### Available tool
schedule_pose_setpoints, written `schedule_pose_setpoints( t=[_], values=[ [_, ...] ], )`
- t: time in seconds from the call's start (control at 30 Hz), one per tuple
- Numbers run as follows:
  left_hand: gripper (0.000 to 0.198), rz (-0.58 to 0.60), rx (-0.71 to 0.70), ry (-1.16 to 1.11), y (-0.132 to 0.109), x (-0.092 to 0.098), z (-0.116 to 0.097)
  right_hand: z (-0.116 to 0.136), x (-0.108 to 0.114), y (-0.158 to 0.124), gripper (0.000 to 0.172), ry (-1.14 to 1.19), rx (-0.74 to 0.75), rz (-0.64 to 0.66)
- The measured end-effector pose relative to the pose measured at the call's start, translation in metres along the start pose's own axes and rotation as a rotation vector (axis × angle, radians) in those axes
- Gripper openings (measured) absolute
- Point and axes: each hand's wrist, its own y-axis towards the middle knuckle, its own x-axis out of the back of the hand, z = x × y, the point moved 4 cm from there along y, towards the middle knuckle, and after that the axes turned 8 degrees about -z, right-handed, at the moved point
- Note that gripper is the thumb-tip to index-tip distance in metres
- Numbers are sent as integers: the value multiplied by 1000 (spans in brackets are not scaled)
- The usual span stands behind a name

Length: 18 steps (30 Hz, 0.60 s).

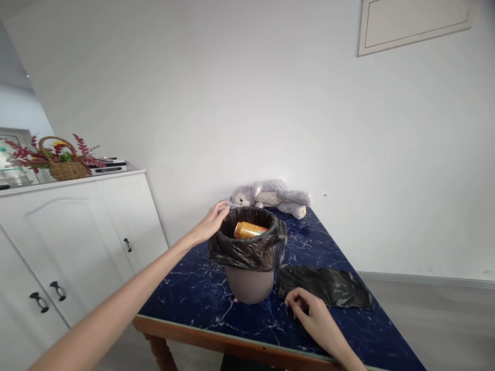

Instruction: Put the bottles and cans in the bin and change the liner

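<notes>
A small grey-brown trash can (pixel 250 286) stands on the table, lined with a black trash bag (pixel 247 253) folded down over its rim. Inside it lies an orange drink can (pixel 249 230), tilted on its side. My left hand (pixel 215 220) rests at the left of the bag-covered rim, fingers stretched out and holding nothing. Low on the right, my right hand (pixel 309 312) is closed in a pinch near the tabletop; whatever is between its fingertips is too small to name. Just beyond that hand, a folded black plastic bag (pixel 327 286) lies flat.
The blue marble-patterned table (pixel 193 304) has a wooden edge and meets the wall at its far end. A grey plush toy (pixel 270 196) lies there. To the left stand white cabinets (pixel 77 226), topped by a wicker flower basket (pixel 67 169).
</notes>
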Motion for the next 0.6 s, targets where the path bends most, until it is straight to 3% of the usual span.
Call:
schedule_pose_setpoints(
  t=[0.1, 0.2, 0.37, 0.43, 0.53, 0.6],
  values=[
    [63, -58, 146, -44, -12, 14, 32, -1, -1, 0, 29, 5, 13, 1],
    [69, -27, 283, -69, -43, 15, 64, 1, -2, 0, 34, 33, 12, -11],
    [68, 220, 490, -302, -91, -8, 102, 19, -3, 13, 49, 330, -67, -36],
    [67, 215, 486, -389, -89, -10, 102, 31, -1, 28, 55, 546, -166, -32],
    [69, 67, 401, -365, -67, -5, 91, 52, 6, 58, 53, 792, -351, -26],
    [72, 10, 370, -314, -53, -5, 84, 69, 14, 80, 51, 845, -397, 5]
  ],
)
